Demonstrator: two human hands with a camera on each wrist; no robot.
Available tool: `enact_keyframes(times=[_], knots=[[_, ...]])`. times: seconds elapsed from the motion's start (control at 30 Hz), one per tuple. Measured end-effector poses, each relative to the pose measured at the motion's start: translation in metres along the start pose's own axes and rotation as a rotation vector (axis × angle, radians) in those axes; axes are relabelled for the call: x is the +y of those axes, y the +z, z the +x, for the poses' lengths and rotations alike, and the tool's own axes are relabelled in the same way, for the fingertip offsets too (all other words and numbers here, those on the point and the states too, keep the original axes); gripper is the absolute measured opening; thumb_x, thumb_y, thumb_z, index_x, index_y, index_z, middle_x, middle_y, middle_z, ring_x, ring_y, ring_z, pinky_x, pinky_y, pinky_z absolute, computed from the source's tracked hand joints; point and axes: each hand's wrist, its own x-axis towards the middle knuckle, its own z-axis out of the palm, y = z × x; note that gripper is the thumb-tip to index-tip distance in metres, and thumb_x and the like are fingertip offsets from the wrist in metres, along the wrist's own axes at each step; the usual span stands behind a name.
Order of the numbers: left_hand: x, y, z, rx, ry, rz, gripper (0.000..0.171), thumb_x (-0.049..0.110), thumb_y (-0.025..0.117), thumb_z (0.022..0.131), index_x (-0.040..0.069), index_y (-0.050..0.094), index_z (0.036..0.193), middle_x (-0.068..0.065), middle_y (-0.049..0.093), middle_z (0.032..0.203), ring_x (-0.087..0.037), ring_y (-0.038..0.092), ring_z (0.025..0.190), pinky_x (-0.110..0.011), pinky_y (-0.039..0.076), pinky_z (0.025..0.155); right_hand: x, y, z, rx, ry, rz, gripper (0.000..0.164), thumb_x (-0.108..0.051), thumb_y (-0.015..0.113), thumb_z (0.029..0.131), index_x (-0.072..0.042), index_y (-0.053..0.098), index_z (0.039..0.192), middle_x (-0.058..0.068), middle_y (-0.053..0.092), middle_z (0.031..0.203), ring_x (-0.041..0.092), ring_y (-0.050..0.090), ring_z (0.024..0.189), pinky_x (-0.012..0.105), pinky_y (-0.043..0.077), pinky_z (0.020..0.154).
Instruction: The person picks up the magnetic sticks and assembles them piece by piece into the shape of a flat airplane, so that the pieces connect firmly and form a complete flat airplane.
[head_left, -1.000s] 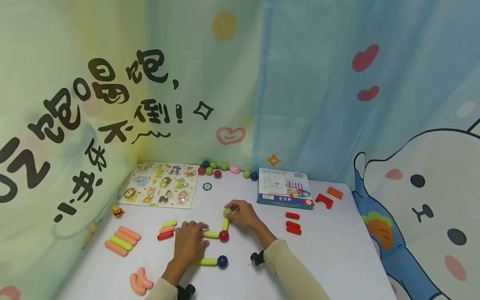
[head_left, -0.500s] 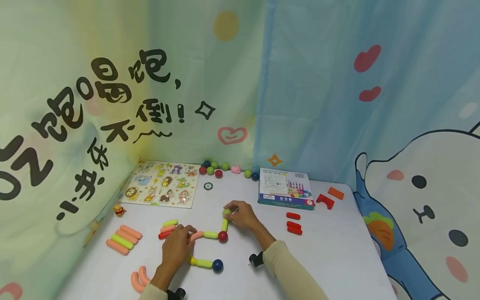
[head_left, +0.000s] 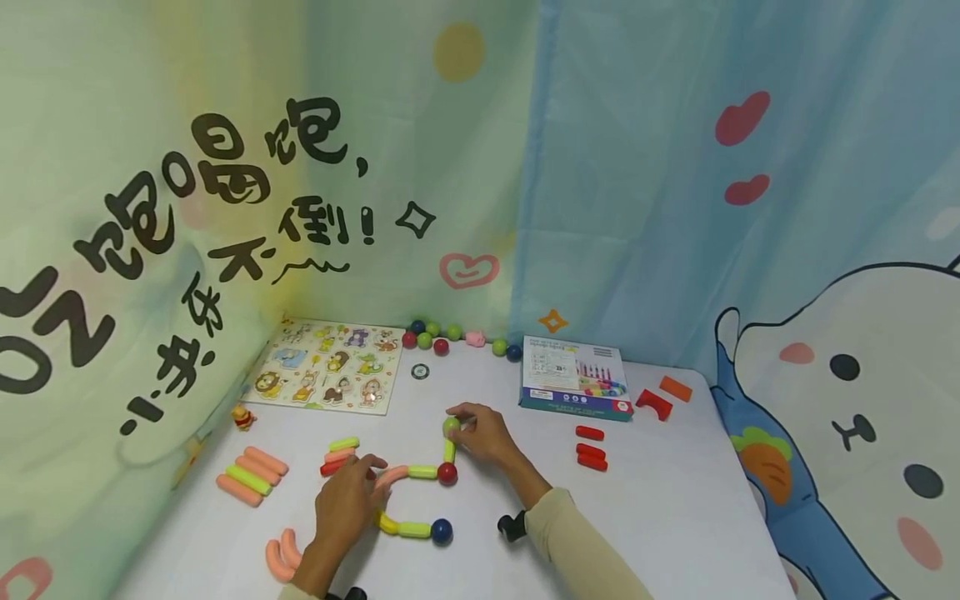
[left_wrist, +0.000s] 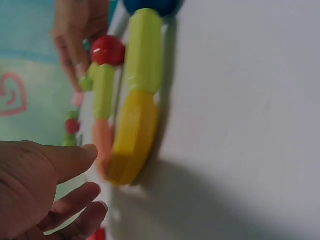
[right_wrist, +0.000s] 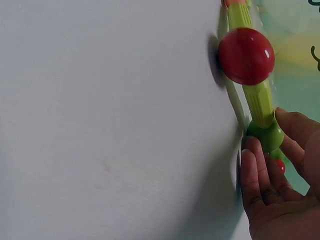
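Note:
My right hand pinches a green ball between thumb and fingers. A light-green rod links that ball to a red ball. From the red ball another light-green rod runs left to a curved pink rod. Nearer me lies a curved yellow rod joined to a light-green rod and a dark blue ball. My left hand hovers beside the curved rods' left ends, thumb and fingers apart. Those ends appear to meet in the left wrist view.
Left of my hands lie straight rods, curved pink rods and a small bear figure. Behind are a sticker board, a row of balls and a box. Red rods lie to the right.
My left hand has drawn back leftward, uncovering the curved pink and yellow rods. The yellow rod's chain with the blue ball has shifted slightly towards me. My right hand keeps its hold on the green ball.

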Motion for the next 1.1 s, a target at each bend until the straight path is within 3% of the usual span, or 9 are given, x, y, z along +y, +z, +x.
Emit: enact_keyframes(times=[0.13, 0.23, 0.37, 0.47, 0.63, 0.9, 1.1], knots=[[-0.015, -0.029, -0.013, 0.007, -0.051, -0.014, 0.024, 0.021, 0.087, 0.086, 0.018, 0.076, 0.107, 0.000, 0.072, 0.093, -0.017, 0.064, 0.080, -0.037, 0.047, 0.064, -0.002, 0.001, -0.012, 0.029, -0.015, 0.018, 0.045, -0.018, 0.084, 0.091, -0.021, 0.071, 0.135, 0.008, 0.068, 0.132, 0.015, 0.061, 0.090, 0.026, 0.055, 0.080], [-0.035, -0.054, -0.025, -0.037, -0.146, 0.016, 0.021, 0.024, 0.086, 0.087, 0.015, 0.077, 0.103, 0.000, 0.072, 0.087, -0.018, 0.064, 0.078, -0.036, 0.047, 0.064, -0.004, 0.001, -0.027, 0.051, -0.039, 0.036, 0.048, -0.018, 0.087, 0.088, -0.021, 0.071, 0.134, 0.011, 0.064, 0.128, 0.015, 0.064, 0.091, 0.022, 0.058, 0.079], [-0.064, -0.082, -0.039, -0.206, -0.299, 0.107, 0.032, 0.033, 0.084, 0.090, 0.007, 0.074, 0.106, -0.001, 0.070, 0.081, -0.019, 0.060, 0.072, -0.036, 0.047, 0.062, -0.006, 0.003, -0.047, 0.050, -0.074, 0.050, 0.043, -0.019, 0.090, 0.086, -0.018, 0.074, 0.126, 0.013, 0.060, 0.117, 0.018, 0.066, 0.094, 0.019, 0.057, 0.079], [-0.078, -0.092, -0.046, -0.319, -0.339, 0.147, 0.040, 0.039, 0.081, 0.092, 0.004, 0.071, 0.108, -0.001, 0.067, 0.077, -0.020, 0.059, 0.070, -0.037, 0.048, 0.062, -0.006, 0.006, -0.059, 0.028, -0.108, 0.047, 0.037, -0.019, 0.091, 0.085, -0.017, 0.077, 0.120, 0.011, 0.061, 0.109, 0.019, 0.064, 0.092, 0.018, 0.054, 0.078], [-0.084, -0.088, -0.050, -0.353, -0.304, 0.145, 0.036, 0.041, 0.079, 0.094, 0.007, 0.070, 0.100, 0.001, 0.063, 0.072, -0.018, 0.057, 0.068, -0.035, 0.045, 0.062, -0.002, 0.011, -0.068, -0.010, -0.135, 0.046, 0.031, -0.014, 0.090, 0.085, -0.016, 0.079, 0.113, 0.005, 0.063, 0.101, 0.017, 0.063, 0.090, 0.018, 0.052, 0.078], [-0.070, -0.067, -0.042, -0.234, -0.237, 0.195, 0.031, 0.038, 0.082, 0.090, 0.008, 0.073, 0.093, -0.004, 0.061, 0.078, -0.025, 0.055, 0.080, -0.040, 0.046, 0.066, 0.001, 0.016, -0.070, -0.001, -0.134, 0.053, 0.027, -0.010, 0.087, 0.087, -0.014, 0.079, 0.112, 0.005, 0.065, 0.100, 0.016, 0.064, 0.088, 0.019, 0.051, 0.077], [-0.054, -0.050, -0.037, -0.203, -0.204, 0.201, 0.030, 0.035, 0.085, 0.089, 0.009, 0.071, 0.090, -0.001, 0.058, 0.071, -0.021, 0.051, 0.072, -0.037, 0.042, 0.065, 0.004, 0.019, -0.070, 0.013, -0.140, 0.064, 0.025, -0.010, 0.086, 0.088, -0.014, 0.079, 0.112, 0.005, 0.065, 0.100, 0.017, 0.063, 0.088, 0.019, 0.051, 0.077]])
